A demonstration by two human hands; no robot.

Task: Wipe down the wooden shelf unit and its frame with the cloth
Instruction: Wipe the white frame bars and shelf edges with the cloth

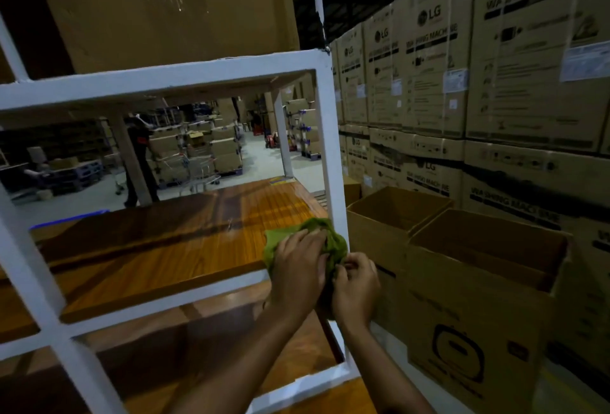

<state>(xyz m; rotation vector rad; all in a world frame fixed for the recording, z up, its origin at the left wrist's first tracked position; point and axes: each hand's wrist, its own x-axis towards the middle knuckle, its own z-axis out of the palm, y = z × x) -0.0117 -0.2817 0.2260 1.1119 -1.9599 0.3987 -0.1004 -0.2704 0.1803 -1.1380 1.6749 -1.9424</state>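
Note:
A wooden shelf board [171, 248] lies inside a white-painted frame [331, 156]. A green cloth [284, 237] is bunched at the board's front right corner, against the frame's right upright. My left hand [298, 268] lies over the cloth with its fingers curled into it. Just to the right, my right hand [356, 285] pinches the cloth's lower edge, in front of the upright. A lower wooden board [204, 341] shows beneath.
Two open cardboard boxes [475, 268] stand right beside the shelf unit. Stacked washing-machine cartons [495, 83] fill the right wall. A large carton [165, 7] sits on the upper shelf. Through the frame a person [138, 162] stands on the warehouse floor among pallets.

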